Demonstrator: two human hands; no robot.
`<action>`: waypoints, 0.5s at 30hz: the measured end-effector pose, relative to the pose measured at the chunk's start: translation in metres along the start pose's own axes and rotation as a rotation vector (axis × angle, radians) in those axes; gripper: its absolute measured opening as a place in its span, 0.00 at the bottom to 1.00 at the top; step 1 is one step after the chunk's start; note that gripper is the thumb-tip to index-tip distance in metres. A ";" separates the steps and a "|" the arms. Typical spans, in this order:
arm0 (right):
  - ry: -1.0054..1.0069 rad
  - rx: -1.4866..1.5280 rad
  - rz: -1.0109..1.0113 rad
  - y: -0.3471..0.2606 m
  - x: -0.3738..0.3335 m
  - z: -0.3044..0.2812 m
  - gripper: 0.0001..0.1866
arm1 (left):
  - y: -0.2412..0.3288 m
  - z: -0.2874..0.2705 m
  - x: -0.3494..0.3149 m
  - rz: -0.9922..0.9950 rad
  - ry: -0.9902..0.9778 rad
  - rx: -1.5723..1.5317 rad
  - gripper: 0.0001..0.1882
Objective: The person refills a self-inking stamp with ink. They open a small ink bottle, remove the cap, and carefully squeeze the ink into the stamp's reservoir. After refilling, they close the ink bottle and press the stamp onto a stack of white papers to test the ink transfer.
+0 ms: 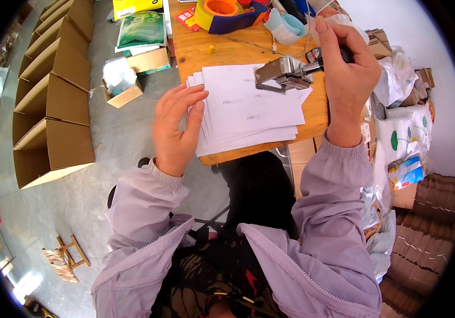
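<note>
A stack of white paper sheets lies a little fanned out at the near end of the wooden table. Several short dark printed marks show on the top sheet. My left hand rests at the stack's left edge, fingers stretched out and thumb apart, with nothing in its grasp. In my right hand, fingers wrapped round its dark handle, is a metal-framed hand stamp. The stamp's head is tilted over the upper right part of the sheets. I cannot tell whether it touches the paper.
Tape rolls and a pale blue roll in plastic sit at the table's far end. Open cardboard boxes line the left floor, with a green pouch near the table. White sacks and stacked flat cardboard stand right.
</note>
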State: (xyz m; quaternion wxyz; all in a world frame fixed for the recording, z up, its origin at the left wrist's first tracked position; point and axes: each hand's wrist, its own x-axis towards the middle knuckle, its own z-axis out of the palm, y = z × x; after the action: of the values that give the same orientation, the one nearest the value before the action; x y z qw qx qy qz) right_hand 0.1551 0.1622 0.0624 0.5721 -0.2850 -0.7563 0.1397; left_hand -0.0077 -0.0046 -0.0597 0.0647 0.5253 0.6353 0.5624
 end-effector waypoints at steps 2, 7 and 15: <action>-0.019 0.043 0.092 0.000 -0.002 -0.002 0.07 | 0.000 0.002 0.002 -0.007 0.010 -0.025 0.08; -0.141 0.056 0.250 -0.002 -0.002 0.001 0.07 | -0.007 0.002 0.003 -0.004 0.013 -0.027 0.08; -0.212 0.172 0.295 -0.016 0.002 0.005 0.08 | -0.009 -0.001 0.003 0.013 0.030 -0.020 0.10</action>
State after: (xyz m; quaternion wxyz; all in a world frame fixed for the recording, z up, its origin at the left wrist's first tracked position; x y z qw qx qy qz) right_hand 0.1456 0.1515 0.0709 0.4849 -0.3265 -0.7477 0.3150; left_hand -0.0146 -0.0019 -0.0648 0.0568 0.5200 0.6271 0.5771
